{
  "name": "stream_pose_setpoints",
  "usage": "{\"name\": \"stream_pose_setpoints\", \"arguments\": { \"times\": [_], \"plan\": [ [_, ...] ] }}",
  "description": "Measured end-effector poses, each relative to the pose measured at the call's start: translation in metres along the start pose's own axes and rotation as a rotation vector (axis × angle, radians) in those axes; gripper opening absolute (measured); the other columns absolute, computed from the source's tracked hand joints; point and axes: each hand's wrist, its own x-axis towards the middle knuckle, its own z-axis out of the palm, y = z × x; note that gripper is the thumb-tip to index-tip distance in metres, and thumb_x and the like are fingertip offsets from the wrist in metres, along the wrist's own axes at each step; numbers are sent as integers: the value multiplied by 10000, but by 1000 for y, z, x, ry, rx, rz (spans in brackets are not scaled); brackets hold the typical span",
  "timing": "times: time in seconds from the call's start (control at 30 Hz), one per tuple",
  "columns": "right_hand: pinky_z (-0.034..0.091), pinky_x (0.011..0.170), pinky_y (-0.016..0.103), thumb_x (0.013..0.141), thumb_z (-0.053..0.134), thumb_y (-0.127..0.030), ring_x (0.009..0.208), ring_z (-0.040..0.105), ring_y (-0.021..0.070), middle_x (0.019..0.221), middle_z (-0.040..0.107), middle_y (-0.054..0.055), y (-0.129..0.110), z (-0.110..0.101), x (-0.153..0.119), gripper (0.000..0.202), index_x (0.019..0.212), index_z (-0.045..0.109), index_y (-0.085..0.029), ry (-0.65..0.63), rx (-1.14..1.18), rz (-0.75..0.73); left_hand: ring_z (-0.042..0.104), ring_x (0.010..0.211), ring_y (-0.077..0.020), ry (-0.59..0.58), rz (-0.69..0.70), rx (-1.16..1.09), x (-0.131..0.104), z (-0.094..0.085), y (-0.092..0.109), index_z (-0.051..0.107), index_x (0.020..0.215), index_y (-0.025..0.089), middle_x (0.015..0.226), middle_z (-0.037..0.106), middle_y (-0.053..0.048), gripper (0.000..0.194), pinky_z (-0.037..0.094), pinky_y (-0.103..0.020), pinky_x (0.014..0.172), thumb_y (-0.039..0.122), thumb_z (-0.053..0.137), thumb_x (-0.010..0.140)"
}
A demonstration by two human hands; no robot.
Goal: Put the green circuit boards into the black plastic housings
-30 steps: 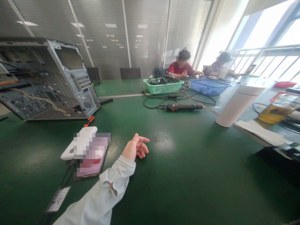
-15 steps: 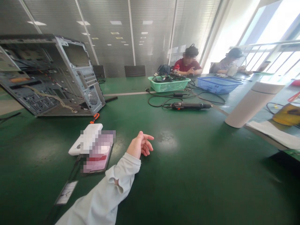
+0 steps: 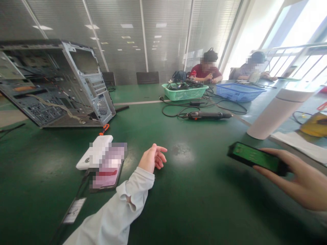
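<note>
My right hand (image 3: 304,177) grips a black rectangular casing with a green circuit board (image 3: 255,156) by its near end, thumb on one side and fingers on the other. It is held above the table at the right, slightly blurred. On the green tabletop (image 3: 194,190), in the middle, lies my left hand (image 3: 153,157), its fingers loosely bent, apart and holding nothing. Just left of it are a phone (image 3: 112,173) and a white power bank (image 3: 98,149), both partly pixelated.
An opened computer case (image 3: 76,88) stands at the left. Farther back are a corded electric screwdriver (image 3: 208,115), a green basket (image 3: 186,93) of cables and a blue basket (image 3: 238,93). A pale cylinder (image 3: 277,114) stands at the right. Two people sit at the far side.
My right hand has come into view from the right, carrying the black casing with the circuit board. My left hand stays where it was. The view has shifted very slightly.
</note>
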Motion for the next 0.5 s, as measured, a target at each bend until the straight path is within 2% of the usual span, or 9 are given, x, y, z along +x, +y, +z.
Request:
{"name": "stream_pose_setpoints", "arguments": {
  "times": [0.07,0.13,0.2,0.27,0.37,0.5],
  "plan": [
    [494,735,391,831,454,-561,873,567,241,1050,546,83,-36,20,14,430,1120,470,-242,-80,134,-180,485,472,-83,53,33,10,1,0,0,603,836,145,676,554,-7,469,357,-174,357,578,517,678],
    [476,819,363,875,454,-396,955,539,213,1088,512,66,-80,39,25,312,1148,441,-246,-139,265,-309,522,603,-116,123,69,9,0,2,1,601,922,170,822,547,-30,495,395,-184,375,567,564,629],
    [472,839,339,858,483,-284,958,532,196,1092,494,59,-120,56,32,296,1148,440,-239,-189,352,-374,541,723,-145,167,105,-6,-1,4,1,588,991,187,926,544,-50,524,436,-201,437,548,587,611],
    [483,819,332,810,534,-213,919,540,191,1091,486,57,-150,70,36,339,1139,453,-232,-220,392,-396,557,790,-159,163,158,-26,-1,4,1,587,998,177,963,564,-60,512,473,-235,562,520,597,618],
    [500,791,338,763,584,-166,883,550,192,1096,480,57,-170,84,42,391,1132,464,-219,-213,415,-396,580,815,-173,192,230,-56,3,0,0,589,960,155,912,615,-59,435,465,-289,724,465,586,654],
    [486,839,366,782,588,-178,954,529,208,1087,490,64,-165,94,46,390,1146,452,-209,-146,491,-401,600,830,-199,161,218,-43,5,-3,-4,601,909,154,849,669,-59,318,459,-329,764,390,553,700]
  ]
}}
